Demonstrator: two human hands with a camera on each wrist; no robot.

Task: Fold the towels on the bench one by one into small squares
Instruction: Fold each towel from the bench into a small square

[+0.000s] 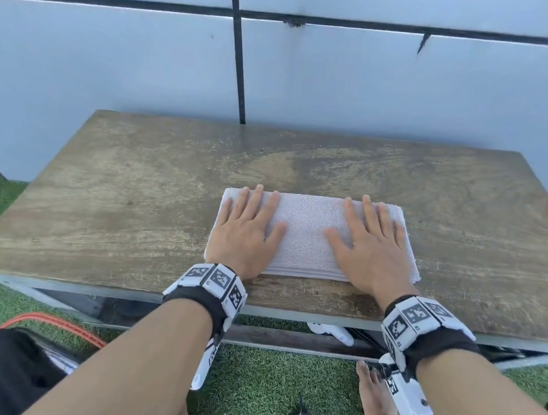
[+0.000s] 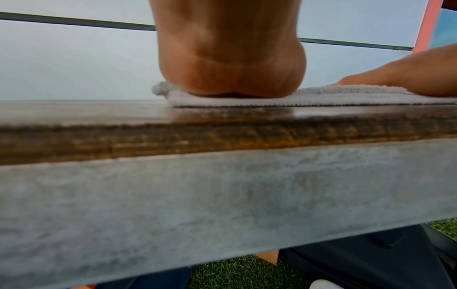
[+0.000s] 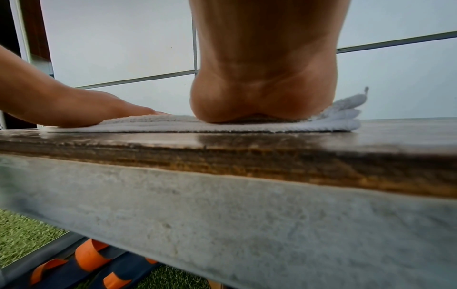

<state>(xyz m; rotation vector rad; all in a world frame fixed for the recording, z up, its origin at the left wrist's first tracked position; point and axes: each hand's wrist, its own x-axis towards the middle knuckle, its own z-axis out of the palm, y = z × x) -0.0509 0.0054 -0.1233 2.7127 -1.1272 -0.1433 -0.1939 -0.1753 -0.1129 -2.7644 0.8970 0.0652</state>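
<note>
I have both palms flat on the white towel (image 1: 307, 235), which lies folded into a wide layered rectangle near the front edge of the wooden tabletop (image 1: 129, 196). My left hand (image 1: 245, 235) covers the left end and my right hand (image 1: 369, 250) the right end, fingers straight and slightly spread, holding nothing, just pressing down. The wrist views show the heels of both palms sunk into the terry, so the weight is real.

I press like this, I judge, to squeeze the air out and set the crease along the near edge, where several stacked layers show. With one hand at each end the pile cannot slide on the smooth wood or spring open. At the right end the layers fan apart a little and a small tag or thread sticks up, so that corner is the one most likely to come loose.

The shape is still longer than it is deep, so I reckon at least one more fold, end over end, is needed to make a small square. I see no other towel on the tabletop; something white sits underneath, but I cannot tell what it is.
</note>
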